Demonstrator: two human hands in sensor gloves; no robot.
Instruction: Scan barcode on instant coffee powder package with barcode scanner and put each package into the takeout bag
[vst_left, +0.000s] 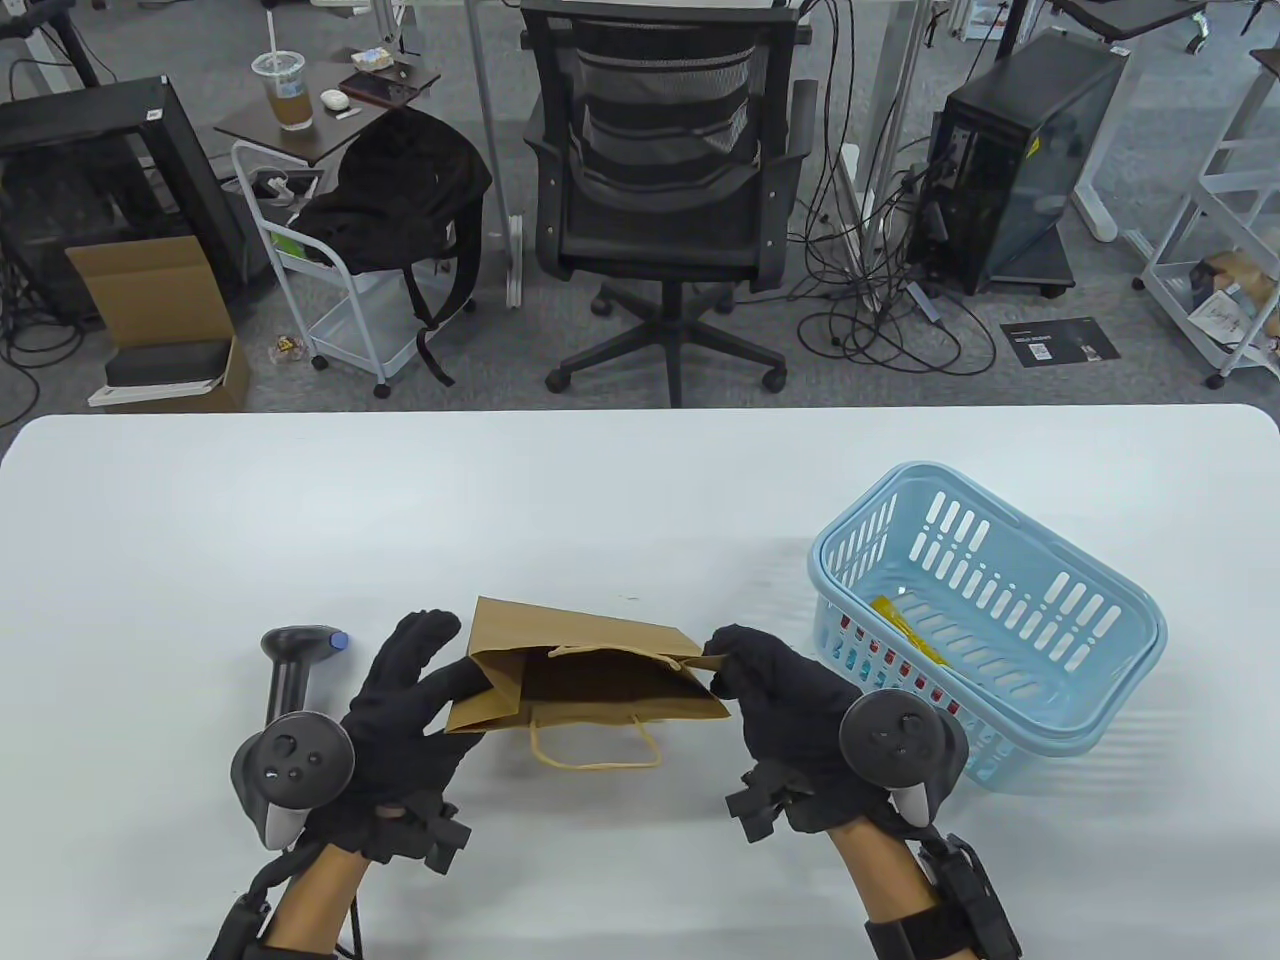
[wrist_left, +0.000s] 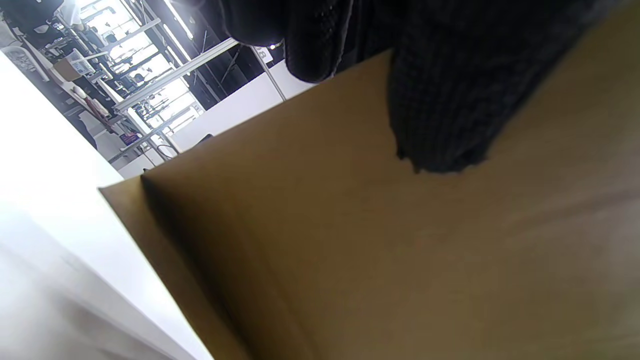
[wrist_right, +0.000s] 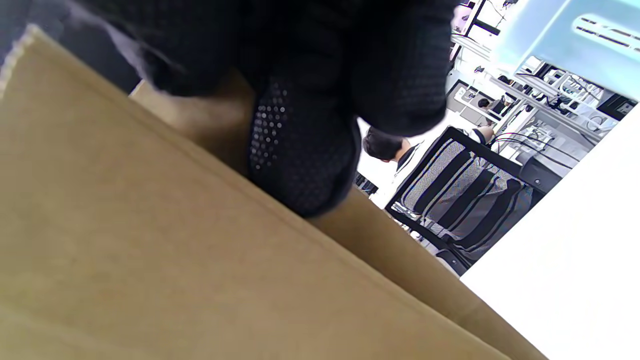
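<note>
Fig.: both hands opening the bag. Right hand (vst_left: 775, 690) pinches the right edge of the brown paper takeout bag (vst_left: 600, 680) near its mouth; rt wrist view shows fingertips (wrist_right: 300, 165) curled over the paper fold. Left hand (vst_left: 405, 700) has fingers fairly straight, spread against the bag's left side, w/ thumb pressed on the panel in the left wrist view; not a closed grip.

Bag sits centre-front on the white table (vst_left: 400, 500), mouth partly gaping, one twine handle hanging toward the viewer. Barcode scanner (vst_left: 290, 665) lies just left of the left hand, untouched. Coffee packages (vst_left: 905, 625) are in the blue basket (vst_left: 1000, 600) at right; exact count unclear.

Step, as judged: spread the mouth wide and square out the gussets so the bag stands unaided, else it may collapse once released. No package scanned yet, apparently.
</note>
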